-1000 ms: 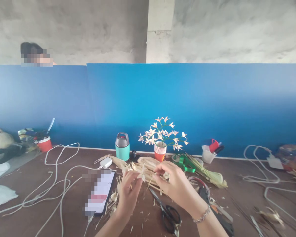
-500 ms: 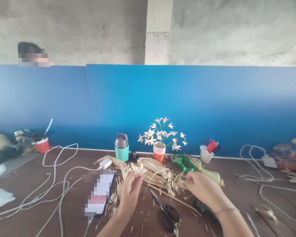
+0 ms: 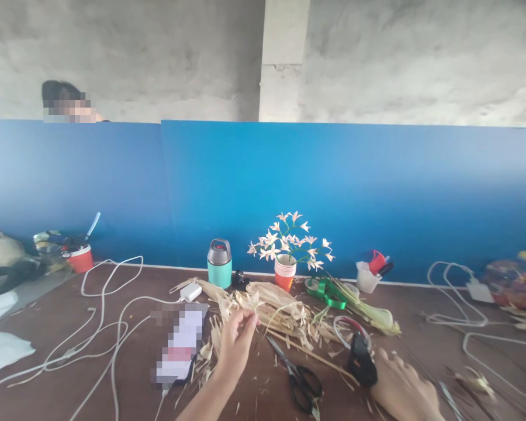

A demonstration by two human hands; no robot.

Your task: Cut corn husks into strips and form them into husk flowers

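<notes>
My left hand [image 3: 237, 342] is closed in a pinch on a small pale flower [image 3: 254, 303] that looks made of dried husk. Beneath and behind it spreads a heap of dried corn husks [image 3: 280, 298]. To the right, my right hand [image 3: 401, 383] is low over the table, back upward, its fingertips hidden. Close beside it sits a black object [image 3: 362, 361] with a pale and reddish loop; I cannot tell whether the hand touches it. Between the hands lie black-handled scissors [image 3: 304, 386]. Behind the heap, flowers [image 3: 289, 240] stand in stacked paper cups [image 3: 284, 272].
A phone [image 3: 184, 342] lies left of my left hand, with white cables [image 3: 114, 327] beyond. A teal flask [image 3: 220, 272], green ribbon [image 3: 326, 290], a green stalk bundle [image 3: 372, 310] and a white cup [image 3: 367, 279] line the back. A blue partition [image 3: 289, 169] rises behind; a person's head shows above it.
My right hand has moved from the husks toward the lower right, uncovering the black object with its loop. My left hand keeps its pinch on the flower. The view has shifted slightly.
</notes>
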